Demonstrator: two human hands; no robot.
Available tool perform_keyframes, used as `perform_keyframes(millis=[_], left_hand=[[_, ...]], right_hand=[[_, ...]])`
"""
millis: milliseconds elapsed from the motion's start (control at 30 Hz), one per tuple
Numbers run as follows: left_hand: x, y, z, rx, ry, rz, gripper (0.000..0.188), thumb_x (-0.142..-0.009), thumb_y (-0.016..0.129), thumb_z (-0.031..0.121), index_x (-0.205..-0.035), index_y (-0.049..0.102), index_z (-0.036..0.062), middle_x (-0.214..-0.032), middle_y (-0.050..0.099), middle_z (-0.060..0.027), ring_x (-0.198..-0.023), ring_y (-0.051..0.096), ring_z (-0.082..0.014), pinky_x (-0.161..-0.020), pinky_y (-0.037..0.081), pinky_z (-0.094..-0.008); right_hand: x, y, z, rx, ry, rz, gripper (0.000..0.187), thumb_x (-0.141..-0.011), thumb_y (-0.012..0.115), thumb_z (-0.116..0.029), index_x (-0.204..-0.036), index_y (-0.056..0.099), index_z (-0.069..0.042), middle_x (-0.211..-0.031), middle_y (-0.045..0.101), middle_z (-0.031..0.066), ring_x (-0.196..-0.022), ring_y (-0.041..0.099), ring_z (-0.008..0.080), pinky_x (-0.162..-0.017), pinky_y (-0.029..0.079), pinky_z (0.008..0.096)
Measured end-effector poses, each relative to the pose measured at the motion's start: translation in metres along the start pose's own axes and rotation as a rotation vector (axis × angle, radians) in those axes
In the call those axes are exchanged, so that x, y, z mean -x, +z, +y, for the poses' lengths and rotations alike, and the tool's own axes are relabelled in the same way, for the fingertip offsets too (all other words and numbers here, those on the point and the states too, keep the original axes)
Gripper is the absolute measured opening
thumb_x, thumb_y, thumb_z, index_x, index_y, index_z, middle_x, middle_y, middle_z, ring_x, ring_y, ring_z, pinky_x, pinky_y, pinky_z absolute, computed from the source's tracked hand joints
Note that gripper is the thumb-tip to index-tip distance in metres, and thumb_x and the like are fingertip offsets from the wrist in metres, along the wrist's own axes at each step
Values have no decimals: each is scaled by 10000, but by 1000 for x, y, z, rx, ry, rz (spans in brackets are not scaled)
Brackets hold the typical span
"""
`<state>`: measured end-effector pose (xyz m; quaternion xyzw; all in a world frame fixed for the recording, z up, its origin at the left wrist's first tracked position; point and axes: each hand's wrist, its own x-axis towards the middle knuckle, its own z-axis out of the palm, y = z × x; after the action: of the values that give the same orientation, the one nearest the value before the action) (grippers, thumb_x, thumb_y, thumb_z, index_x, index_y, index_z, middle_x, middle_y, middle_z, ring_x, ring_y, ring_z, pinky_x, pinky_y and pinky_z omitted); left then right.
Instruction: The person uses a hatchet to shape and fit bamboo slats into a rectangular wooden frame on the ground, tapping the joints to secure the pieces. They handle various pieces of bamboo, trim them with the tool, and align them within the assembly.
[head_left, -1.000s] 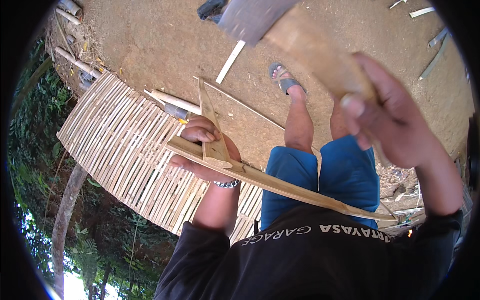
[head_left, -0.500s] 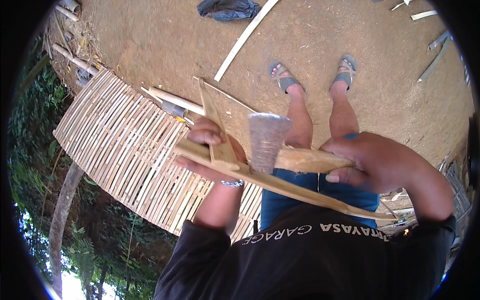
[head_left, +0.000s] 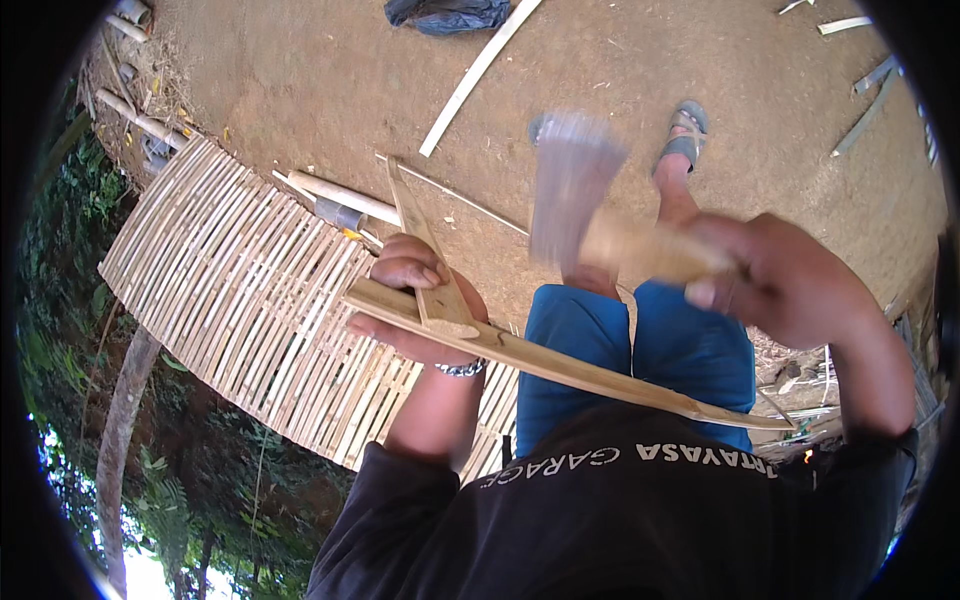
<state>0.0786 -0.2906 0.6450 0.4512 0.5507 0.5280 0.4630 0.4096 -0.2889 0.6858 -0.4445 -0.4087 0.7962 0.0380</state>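
My left hand (head_left: pixel 415 275) is wrapped round a wooden frame made of two joined pieces. Its long, slightly curved bar (head_left: pixel 590 378) runs from that hand rightward across my lap. A shorter tapered piece (head_left: pixel 403 205) meets the bar at an angle and points away from me. In my right hand (head_left: pixel 770 270) is a hatchet with a thick wooden handle (head_left: pixel 650 245) and a broad, dull metal head (head_left: pixel 575 190). The head is smeared by motion and hangs above the bar, apart from it, covering most of one foot.
A slatted bamboo bench (head_left: pixel 240 270) stretches out at my left. Beyond it lie bamboo lengths (head_left: pixel 345 197), a pale strip (head_left: pixel 480 78) and a black plastic bag (head_left: pixel 450 14) on the dirt ground. A tree trunk (head_left: pixel 125 440) stands left of the bench.
My right hand has lifted the hatchet up and away from the wooden bar, where its head was beside the wood. My left hand and the frame have hardly moved.
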Motion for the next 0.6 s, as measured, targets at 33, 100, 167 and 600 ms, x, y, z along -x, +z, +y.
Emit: perform_keyframes(millis=[33, 100, 167, 600], left_hand=[[-4, 3, 0, -12, 8, 16, 806, -1014, 135, 741, -718, 500, 86, -678, 460, -58, -719, 452, -196, -824, 390, -369], [-4, 0, 0, -14, 19, -16, 808, -1015, 135, 740, -718, 503, 86, -681, 462, -58, -722, 451, -194, -829, 388, -376], [-3, -1, -2, 1, 13, -22, 812, -1013, 134, 744, -717, 506, 86, -679, 462, -58, -718, 447, -194, -826, 386, -375], [-5, 6, -5, 3, 0, -30, 823, -1006, 134, 759, -710, 495, 82, -683, 443, -53, -734, 437, -192, -827, 378, -371]], right_hand=[[0, -2, -5, -106, 122, 78, 335, -1013, 634, -220, -1309, 581, -72, -789, 632, 73, -600, 607, 121, -551, 487, 276], [-5, 17, 2, -518, 53, 324, 349, -1032, 610, -248, -1323, 573, -58, -759, 596, 28, -561, 569, 96, -528, 461, 241], [-7, 43, -3, -790, -7, 472, 354, -1039, 600, -261, -1328, 574, -57, -751, 581, 8, -559, 559, 86, -533, 451, 222], [12, 74, 25, -243, -25, 74, 306, -1032, 604, -286, -1196, 560, -32, -777, 620, 76, -628, 644, 169, -570, 519, 302]])
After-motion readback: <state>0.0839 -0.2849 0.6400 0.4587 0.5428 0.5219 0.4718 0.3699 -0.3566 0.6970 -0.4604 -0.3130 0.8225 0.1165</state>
